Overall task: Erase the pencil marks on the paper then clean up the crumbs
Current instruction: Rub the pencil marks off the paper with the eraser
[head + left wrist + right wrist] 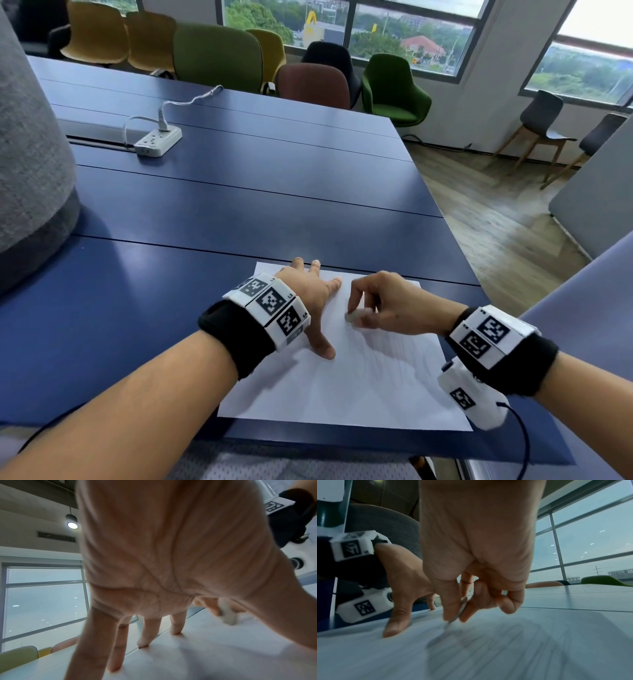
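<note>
A white sheet of paper lies at the near edge of the blue table. Faint pencil lines cover its right half and show as grey stripes in the right wrist view. My left hand lies spread flat on the paper's left part, fingers straight and pressing down. My right hand pinches a small whitish eraser between thumb and fingers, its lower edge touching the paper near the top of the lines. The eraser also shows beyond my left palm.
A white power strip with a cable lies far back on the left. A grey fabric shape stands at the left edge. Coloured chairs line the far side. The table's right edge drops to a wooden floor.
</note>
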